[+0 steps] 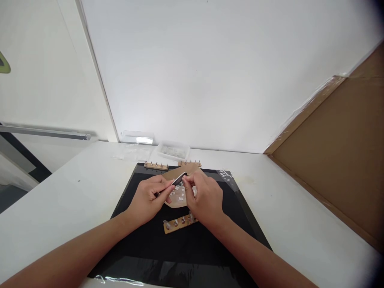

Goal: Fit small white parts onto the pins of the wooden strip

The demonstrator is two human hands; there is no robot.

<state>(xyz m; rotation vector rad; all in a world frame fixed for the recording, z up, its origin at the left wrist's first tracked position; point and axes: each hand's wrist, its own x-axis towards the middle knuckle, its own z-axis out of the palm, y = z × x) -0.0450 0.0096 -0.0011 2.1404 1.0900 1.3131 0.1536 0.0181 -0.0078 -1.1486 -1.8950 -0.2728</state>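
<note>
My left hand (153,196) is closed round a slim black nail file (180,179) with a pale edge and a rounded end, tilted up to the right. The fingertips of my right hand (204,194) are pinched together against the file's far end; whatever they hold is too small or hidden to make out. Beneath both hands lies a tan paper tray (176,205) with small white pieces (181,196) scattered in it. Closer to me, a wooden stand (180,224) carries a row of metal studs, with clear nail tips (167,225) standing on some. My right hand covers its right end.
A black mat (144,244) lies on the white table (75,196). Two more pin stands, a left one (156,165) and a right one (189,163), sit behind, near a clear plastic box (173,151). Small white tabs (225,175) lie at the mat's far right corner. Cardboard (333,160) stands at right.
</note>
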